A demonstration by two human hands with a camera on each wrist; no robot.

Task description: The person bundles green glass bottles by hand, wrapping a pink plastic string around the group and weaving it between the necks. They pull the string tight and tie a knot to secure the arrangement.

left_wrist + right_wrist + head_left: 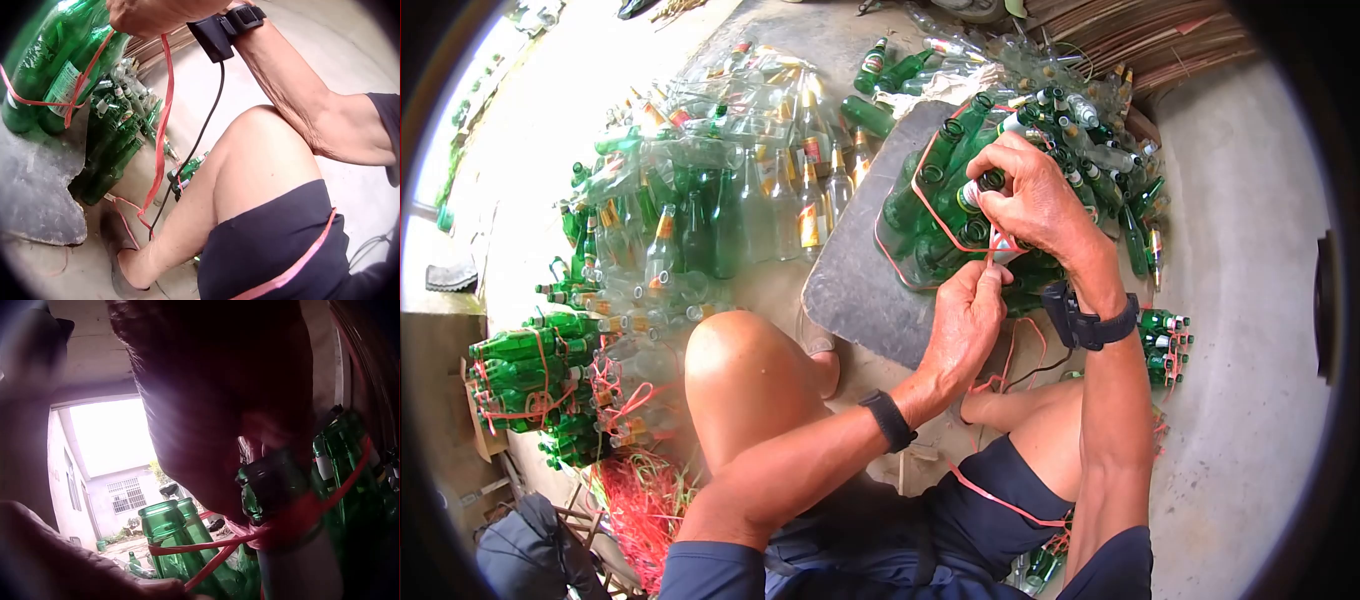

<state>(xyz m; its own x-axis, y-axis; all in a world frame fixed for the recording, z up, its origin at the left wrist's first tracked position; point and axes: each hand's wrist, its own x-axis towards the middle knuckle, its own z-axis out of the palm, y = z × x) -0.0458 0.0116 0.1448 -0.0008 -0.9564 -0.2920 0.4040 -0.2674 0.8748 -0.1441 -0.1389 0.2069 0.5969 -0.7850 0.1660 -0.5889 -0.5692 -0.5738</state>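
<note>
A cluster of upright green glass bottles (920, 215) stands on a dark grey board, looped by reddish plastic string (940, 222). My right hand (1045, 195) is curled at the neck of one green bottle (275, 487), whose pale neck label shows beneath the mouth. String crosses that neck in the right wrist view. Just below, my left hand (970, 312) pinches the string at the near edge of the bundle. In the left wrist view a length of red string (164, 119) hangs from the hands toward the floor. The right palm's inside is partly hidden.
The grey board (870, 310) has a worn edge. Many clear and green bottles (700, 200) stand to the left, with tied bundles (530, 370) nearby. More bottles (1100, 170) lie at the right. Red string (645, 510) is heaped at lower left; a black cable (212, 119) dangles.
</note>
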